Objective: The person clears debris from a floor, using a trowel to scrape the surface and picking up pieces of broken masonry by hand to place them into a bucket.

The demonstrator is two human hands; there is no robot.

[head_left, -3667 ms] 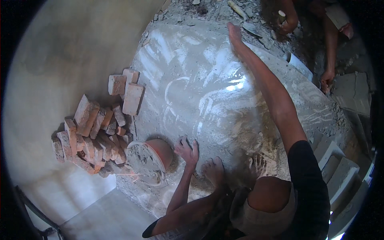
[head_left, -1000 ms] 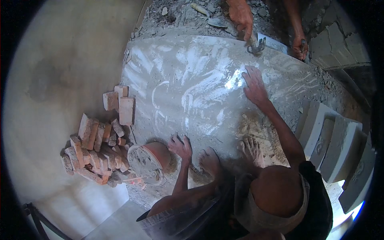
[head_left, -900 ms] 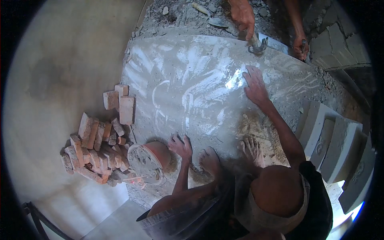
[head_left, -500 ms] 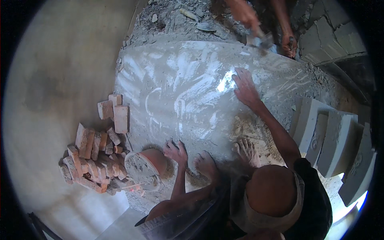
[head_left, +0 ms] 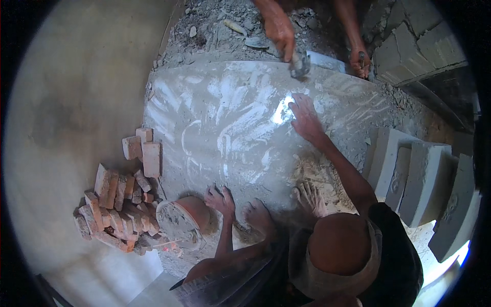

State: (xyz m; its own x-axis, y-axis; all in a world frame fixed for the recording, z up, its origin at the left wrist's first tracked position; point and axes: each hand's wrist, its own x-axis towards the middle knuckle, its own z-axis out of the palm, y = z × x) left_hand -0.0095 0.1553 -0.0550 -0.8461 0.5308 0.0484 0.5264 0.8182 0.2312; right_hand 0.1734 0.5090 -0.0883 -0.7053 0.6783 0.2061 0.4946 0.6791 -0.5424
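Note:
A large grey slab (head_left: 204,153), smeared with white dust, lies in front of me. My right hand (head_left: 306,116) rests flat on it, fingers stretched out beside a bright glare spot. My left hand (head_left: 221,200) is lower down near the slab's front edge, its fingers apart and holding nothing, just right of a tilted reddish bucket (head_left: 203,212) of grey mortar. Across the slab, a co-worker's one hand (head_left: 279,31) grips a hammer (head_left: 300,66) over the far edge. The co-worker's other hand (head_left: 359,62) holds a thin dark rod, perhaps a chisel.
Red bricks (head_left: 120,215) are heaped left of the bucket, with a few more bricks (head_left: 151,159) against the slab. Thick grey blocks (head_left: 422,179) stand at the right. My bare feet (head_left: 260,217) are between my hands. A trowel (head_left: 255,43) lies in rubble beyond the slab.
The co-worker's hammer has swung left and nearer, out over the slab's far edge. The whole view has shifted slightly; my hands stay in about the same places on the slab.

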